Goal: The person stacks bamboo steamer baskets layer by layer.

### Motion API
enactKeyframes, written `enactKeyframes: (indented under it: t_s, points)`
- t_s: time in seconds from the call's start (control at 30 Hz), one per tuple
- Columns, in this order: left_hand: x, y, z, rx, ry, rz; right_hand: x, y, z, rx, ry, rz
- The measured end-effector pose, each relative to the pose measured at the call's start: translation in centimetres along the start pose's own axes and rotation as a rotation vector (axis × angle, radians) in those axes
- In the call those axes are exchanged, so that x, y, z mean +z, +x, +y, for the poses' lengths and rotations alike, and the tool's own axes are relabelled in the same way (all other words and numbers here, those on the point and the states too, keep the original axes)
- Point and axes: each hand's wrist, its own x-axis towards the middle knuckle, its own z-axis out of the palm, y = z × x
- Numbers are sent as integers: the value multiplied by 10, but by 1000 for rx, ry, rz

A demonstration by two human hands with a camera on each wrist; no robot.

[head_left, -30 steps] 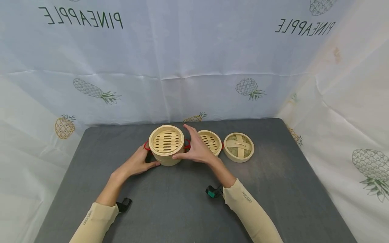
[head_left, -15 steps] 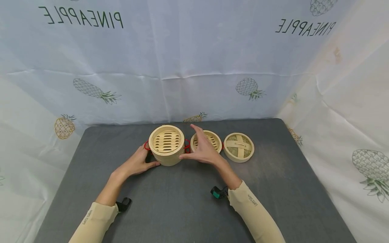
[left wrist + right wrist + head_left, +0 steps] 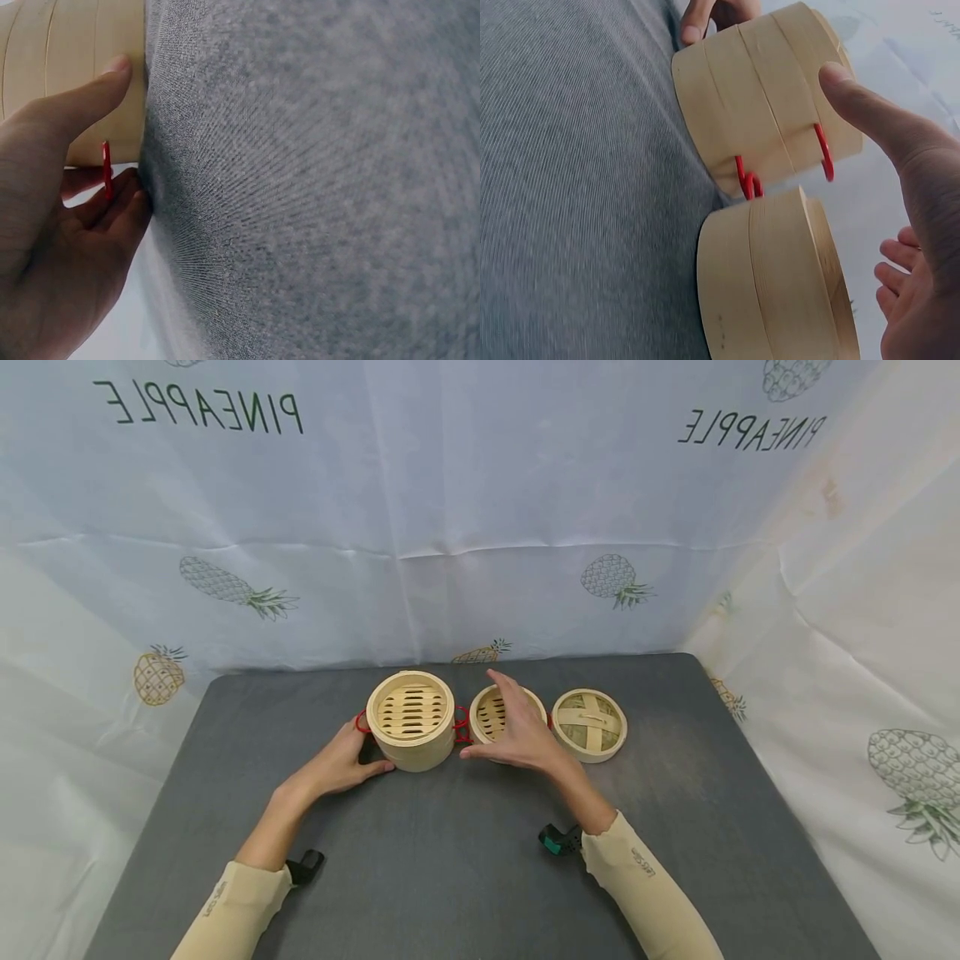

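Two stacked bamboo steamer baskets (image 3: pixel 411 710) with red handles stand toward the back of the table, slats showing in the top one. My left hand (image 3: pixel 347 762) holds the stack's lower left side. In the left wrist view its thumb (image 3: pixel 97 94) lies against the bamboo wall, and the other fingers bend behind, by a red handle (image 3: pixel 106 169). Open and holding nothing, my right hand (image 3: pixel 522 731) is over a second, lower bamboo steamer (image 3: pixel 489 714). That hand partly hides this steamer. In the right wrist view, the thumb and fingers are spread wide apart.
To the right of the second steamer lies a round woven bamboo lid (image 3: pixel 590 724) with a cross strap. The dark grey table (image 3: pixel 450 860) has its back edge close to a white pineapple-print curtain (image 3: pixel 420 602). More curtain hangs at both sides.
My right hand has left the side of the stacked steamer and moved right, over the second steamer. The left hand stays on the stack, which has not moved.
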Motion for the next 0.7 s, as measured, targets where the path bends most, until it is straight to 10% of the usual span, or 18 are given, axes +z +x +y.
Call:
enactKeyframes:
  t_s: [0.7]
  points:
    - [1,-2,1,-3,-10,4,-10,-15,38,75,-46,12]
